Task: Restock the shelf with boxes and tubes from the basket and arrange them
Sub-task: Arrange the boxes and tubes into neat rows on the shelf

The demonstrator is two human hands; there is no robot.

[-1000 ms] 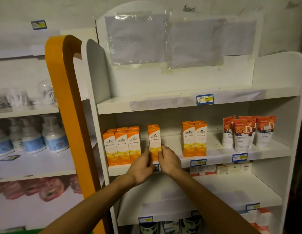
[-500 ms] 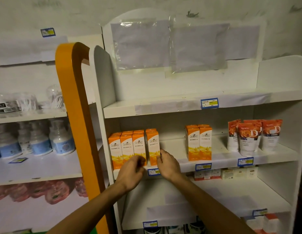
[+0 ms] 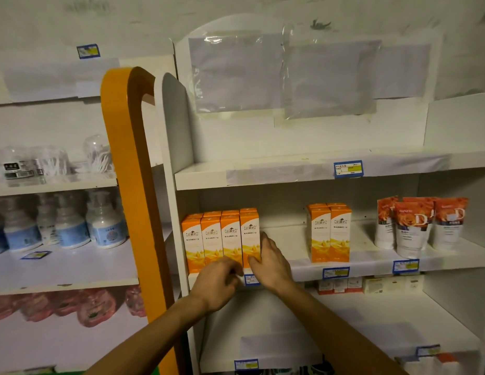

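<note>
Left of right hand (image 3: 271,262), orange box (image 3: 250,236)

Overall light: dim and warm, whites reading grey-yellow.
Glare: a small bright streak on the plastic sheet (image 3: 240,73) high above the right hand (image 3: 271,263).
Shadows: deep under the upper shelf board (image 3: 290,171) above both hands; soft shade behind the orange boxes (image 3: 222,239).
Blur: bottles (image 3: 100,226) and pink packs (image 3: 95,309) left of the left hand (image 3: 217,284) look smeared.
Distortion: the orange post (image 3: 135,185) and shelf sides bow with the wide lens.
Sharpest: box fronts just above the hands.
</note>
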